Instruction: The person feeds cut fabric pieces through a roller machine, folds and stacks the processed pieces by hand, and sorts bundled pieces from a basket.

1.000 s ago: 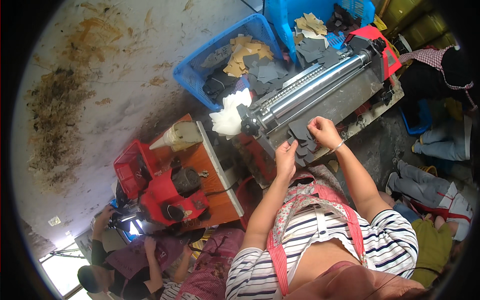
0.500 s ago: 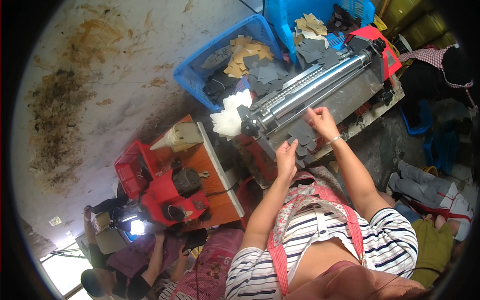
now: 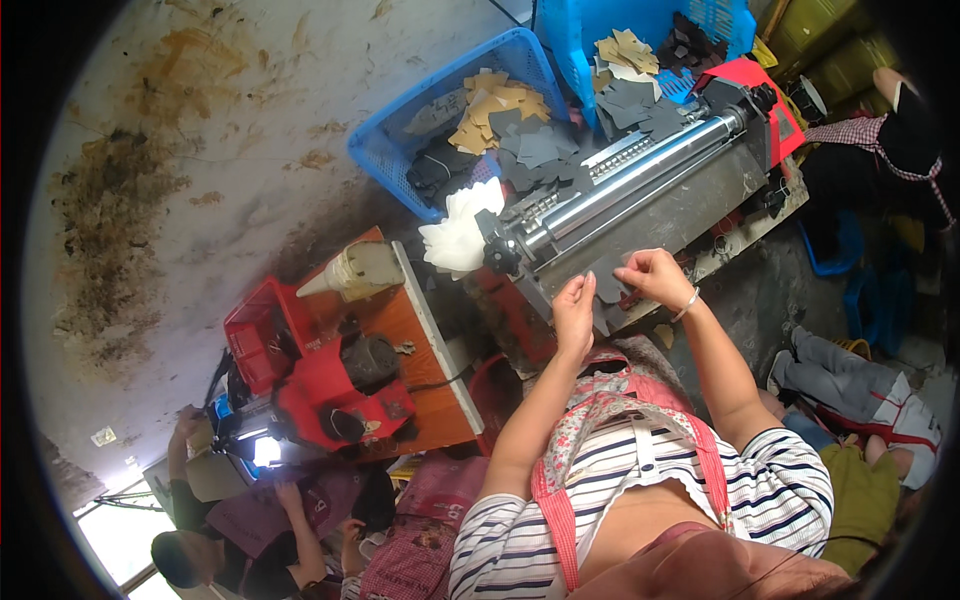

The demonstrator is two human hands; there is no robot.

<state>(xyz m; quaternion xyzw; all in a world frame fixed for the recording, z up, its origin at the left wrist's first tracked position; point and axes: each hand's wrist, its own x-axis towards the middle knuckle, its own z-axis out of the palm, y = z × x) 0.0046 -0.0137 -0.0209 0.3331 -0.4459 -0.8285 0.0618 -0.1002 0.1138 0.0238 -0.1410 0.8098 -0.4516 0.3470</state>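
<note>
My left hand (image 3: 573,318) is closed, its fingers pressed together at the edge of thin grey cut pieces (image 3: 607,287). Beside it my right hand (image 3: 657,278) is curled in a pinch, its fingertips at the other side of those pieces. The exact grip is partly hidden by the fingers. Both hands are over the near left edge of a machine with a long shiny metal roller (image 3: 640,190). A flat metal plate (image 3: 690,212) runs along the roller's near side.
Behind the roller lie dark grey pieces (image 3: 535,150). A blue basket (image 3: 375,150) holds tan and grey pieces, and another blue crate (image 3: 565,50) stands farther back. White pieces (image 3: 460,235) lie at the roller's left end. A red machine (image 3: 330,395) stands on an orange table (image 3: 440,400); other people work nearby.
My right hand has drawn back from the roller toward my left hand, its fingers now curled. The fanned grey pieces between my hands show less. My left hand has barely moved.
</note>
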